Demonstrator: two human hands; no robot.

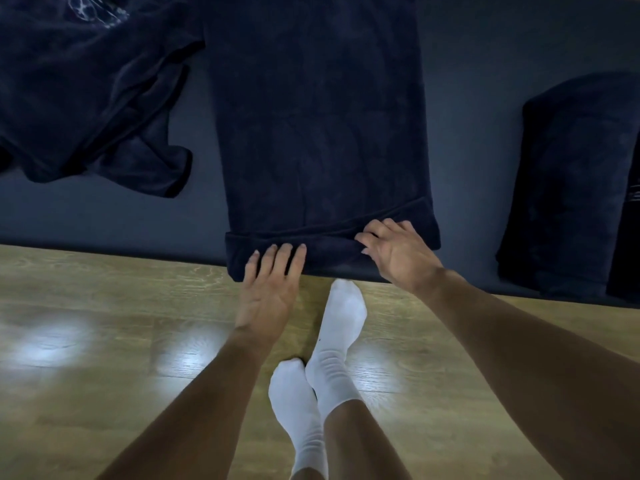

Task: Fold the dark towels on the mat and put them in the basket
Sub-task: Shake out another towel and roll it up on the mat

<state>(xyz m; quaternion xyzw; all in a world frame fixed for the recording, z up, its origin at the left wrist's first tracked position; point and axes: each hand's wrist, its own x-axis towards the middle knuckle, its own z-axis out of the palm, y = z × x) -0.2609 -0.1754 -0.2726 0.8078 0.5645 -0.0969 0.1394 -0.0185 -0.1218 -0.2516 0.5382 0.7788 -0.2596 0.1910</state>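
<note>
Towel (318, 133) beneath left hand (268, 292), right hand (398, 252)

- Beyond the fingers (282, 261) of both hands: the spread towel (318, 116), lying flat.
- Left of the left hand (268, 292): a bare mat (202, 209) strip, then a crumpled towel heap (86, 91).
- Right of the right hand (398, 252): bare mat, then a folded towel (571, 185).
- Behind the fingers: wood floor (104, 323), with socked feet (339, 327) between the forearms.

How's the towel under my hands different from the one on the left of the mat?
The middle towel lies spread flat; the left towel is crumpled in a heap. The middle towel's near end is folded over, pressed by the left hand, gripped by the right hand; no hand touches the left towel. Both are dark, on the mat.
</note>
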